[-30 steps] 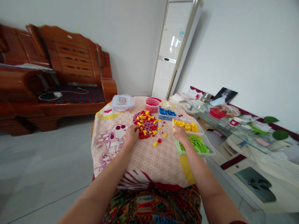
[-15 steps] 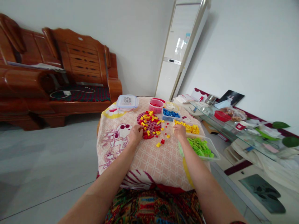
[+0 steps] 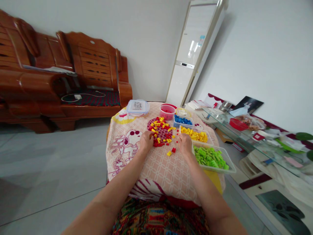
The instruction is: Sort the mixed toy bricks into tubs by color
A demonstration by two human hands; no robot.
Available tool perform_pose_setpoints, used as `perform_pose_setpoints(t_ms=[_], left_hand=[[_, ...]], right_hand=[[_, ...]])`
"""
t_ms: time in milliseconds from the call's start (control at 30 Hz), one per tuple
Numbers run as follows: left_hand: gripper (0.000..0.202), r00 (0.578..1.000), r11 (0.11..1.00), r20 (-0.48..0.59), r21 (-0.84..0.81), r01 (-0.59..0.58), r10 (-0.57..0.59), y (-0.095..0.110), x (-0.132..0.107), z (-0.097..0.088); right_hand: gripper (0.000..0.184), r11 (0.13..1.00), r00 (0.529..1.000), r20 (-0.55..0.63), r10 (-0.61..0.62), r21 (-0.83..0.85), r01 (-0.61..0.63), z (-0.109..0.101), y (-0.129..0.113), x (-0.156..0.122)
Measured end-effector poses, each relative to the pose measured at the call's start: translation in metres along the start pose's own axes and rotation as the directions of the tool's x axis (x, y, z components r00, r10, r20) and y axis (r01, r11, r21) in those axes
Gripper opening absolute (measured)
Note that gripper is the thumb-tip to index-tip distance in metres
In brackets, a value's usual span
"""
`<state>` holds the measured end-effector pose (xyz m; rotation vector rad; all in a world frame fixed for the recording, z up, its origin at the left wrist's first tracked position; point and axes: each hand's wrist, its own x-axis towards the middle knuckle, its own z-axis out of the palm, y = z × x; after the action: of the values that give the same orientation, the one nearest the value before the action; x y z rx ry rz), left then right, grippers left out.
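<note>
Nearby, a pink patterned cloth covers the surface, and both hands rest on it. The left hand is curled against the near-left edge of the round red studded plate. The right hand lies knuckles up, just right of two loose small bricks, one yellow and one red. Can't tell whether either hand pinches a brick. The plate looks roughly half filled: yellow and red pieces scattered, bare studs between. To the right is a full clear tub of green bricks. Beyond it are the yellow bricks and the blue bricks. Farthest is a round red tub.
</note>
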<state>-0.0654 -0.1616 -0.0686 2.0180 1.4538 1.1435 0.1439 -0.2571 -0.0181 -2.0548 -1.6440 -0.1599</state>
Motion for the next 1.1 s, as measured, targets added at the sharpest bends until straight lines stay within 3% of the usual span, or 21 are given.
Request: perform_pose_setpoints(t_ms=[67, 167, 300, 400, 500, 633, 833, 1000, 1100], left_hand=[[0.036, 0.997, 0.997, 0.003, 0.002, -0.08, 0.08, 0.007, -0.002, 0.001], [0.032, 0.965, 0.967, 0.064, -0.041, -0.251, 0.253, 0.02, -0.01, 0.003], [0.04, 0.85, 0.883, 0.253, -0.038, -0.469, 0.462, 0.035, -0.034, 0.005], [0.053, 0.801, 0.843, 0.359, 0.066, -0.533, 0.478, 0.04, -0.047, 0.009], [0.048, 0.811, 0.836, 0.385, 0.153, -0.527, 0.441, 0.041, -0.044, 0.018], [0.033, 0.823, 0.82, 0.378, 0.224, -0.526, 0.425, 0.041, -0.018, 0.032], [0.031, 0.811, 0.783, 0.385, 0.276, -0.557, 0.441, 0.041, 0.046, 0.044], [0.032, 0.884, 0.871, 0.27, 0.213, -0.443, 0.383, 0.029, 0.11, 0.044], [0.034, 0.961, 0.942, 0.169, 0.219, -0.253, 0.219, 0.015, 0.142, 0.048]], right_hand=[[0.033, 0.995, 0.995, -0.053, -0.09, 0.041, 0.092, 0.006, -0.001, -0.021], [0.038, 0.991, 0.991, -0.074, -0.115, 0.062, 0.12, 0.02, 0.005, -0.051], [0.052, 0.995, 0.995, -0.075, -0.065, 0.072, 0.07, 0.039, 0.015, -0.068], [0.056, 0.99, 0.999, -0.044, -0.028, 0.136, 0.034, 0.05, 0.014, -0.06], [0.05, 0.979, 0.998, 0.039, -0.043, 0.202, 0.034, 0.056, 0.003, -0.04], [0.037, 0.981, 0.993, 0.093, -0.066, 0.187, 0.047, 0.063, -0.014, -0.007], [0.047, 0.976, 1.0, 0.014, -0.005, 0.217, 0.002, 0.073, -0.022, 0.029], [0.048, 0.936, 0.985, -0.164, -0.057, 0.334, 0.11, 0.07, -0.008, 0.004], [0.047, 0.918, 0.973, -0.223, -0.059, 0.371, 0.141, 0.065, -0.001, -0.016]])
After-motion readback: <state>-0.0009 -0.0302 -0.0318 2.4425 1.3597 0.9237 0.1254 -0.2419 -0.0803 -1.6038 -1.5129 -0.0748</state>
